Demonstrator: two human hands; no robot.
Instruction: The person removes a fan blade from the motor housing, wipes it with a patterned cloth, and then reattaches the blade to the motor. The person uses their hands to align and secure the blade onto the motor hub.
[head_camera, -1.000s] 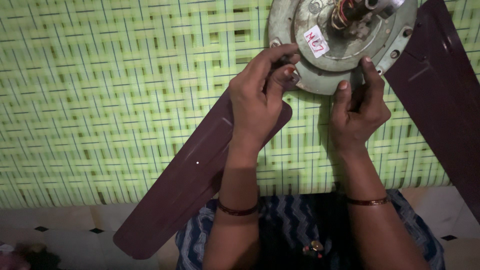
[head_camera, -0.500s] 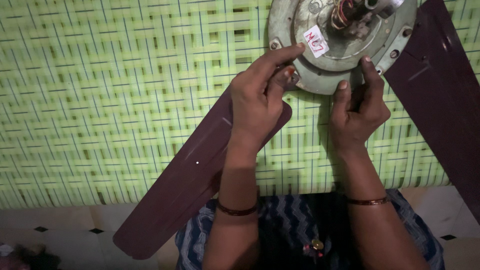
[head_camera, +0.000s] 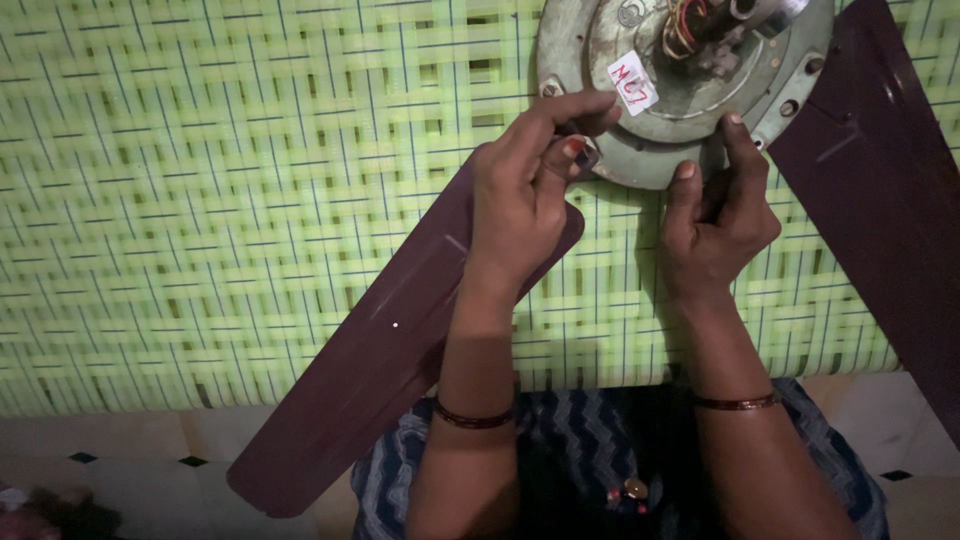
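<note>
- The ceiling fan motor housing (head_camera: 690, 90), a round grey-green metal disc, lies at the top of the view on a woven green mat (head_camera: 250, 200).
- Two dark maroon blades lie with it: the left blade (head_camera: 390, 350) runs from the housing's lower left edge down toward the floor tiles (head_camera: 150, 440); the right blade (head_camera: 880, 190) slants down the right side.
- The left hand (head_camera: 520, 200) sits over the root of the left blade, forefinger stretched onto the housing rim, thumb and bent fingers (head_camera: 565, 150) pinched on something small at the blade joint; what it is I cannot tell.
- The right hand (head_camera: 715, 220) grips the housing's lower edge, thumb and fingers curled closed on the rim.
- Risk, as I judge it: the small part at the joint could slip from the pinch and drop through the gaps of the mat weave.
- Risk: the housing could turn or slide on the springy mat if the right hand eases, twisting the blade root.
- Risk: the exposed red and yellow wires (head_camera: 685, 30) at the hub could snag.
- A white paper sticker (head_camera: 632, 82), roughly rectangular and tilted, sits on the housing face just above the left forefinger, with red handwriting.
- A small round stamped mark (head_camera: 630, 14) sits near the housing's top.
</note>
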